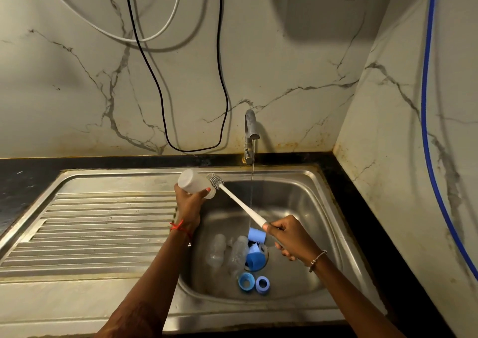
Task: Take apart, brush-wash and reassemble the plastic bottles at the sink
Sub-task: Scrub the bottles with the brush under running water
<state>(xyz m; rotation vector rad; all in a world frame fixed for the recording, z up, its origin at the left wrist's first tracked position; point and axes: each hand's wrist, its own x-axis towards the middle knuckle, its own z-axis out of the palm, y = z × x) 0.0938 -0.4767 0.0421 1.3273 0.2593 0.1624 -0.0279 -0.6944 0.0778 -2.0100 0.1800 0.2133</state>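
The translucent bottle body (pixel 195 182) is off its cap and held above the left edge of the basin, tilted with its base up and to the left and its open mouth down and to the right. The left hand (pixel 188 203) is wrapped round its lower side, fingers curled on the plastic. The grey bristle head of the bottle brush (pixel 215 179) sits just outside that mouth, against the neck rather than inside. Its white handle slants down and to the right into the right hand (pixel 287 236), which is clamped round the handle's end.

Below, on the floor of the sink (pixel 305 182), at least 2 more clear bottle bodies (pixel 239 252) lie on their sides next to the drain. Blue caps (pixel 254 260) are heaped over the drain, and 2 blue collar rings (pixel 245 282) lie side by side nearer the person. The tap (pixel 251 125) is running, and its thin stream (pixel 253 172) falls into the basin to the right of the brush head.

As I read it, the taking apart is done, since every body, cap and ring lies separate. The brush-washing is under way on 1 body. Whether the pieces in the basin are already scrubbed cannot be told. Nothing stands on the ribbed drainboard (pixel 103 221) and no bottle is rejoined, so all the reassembly is left.

A black countertop (pixel 25 177) rims the sink. Black and white cables (pixel 160 97) and a blue hose (pixel 426 79) hang on the marble wall (pixel 297 53).
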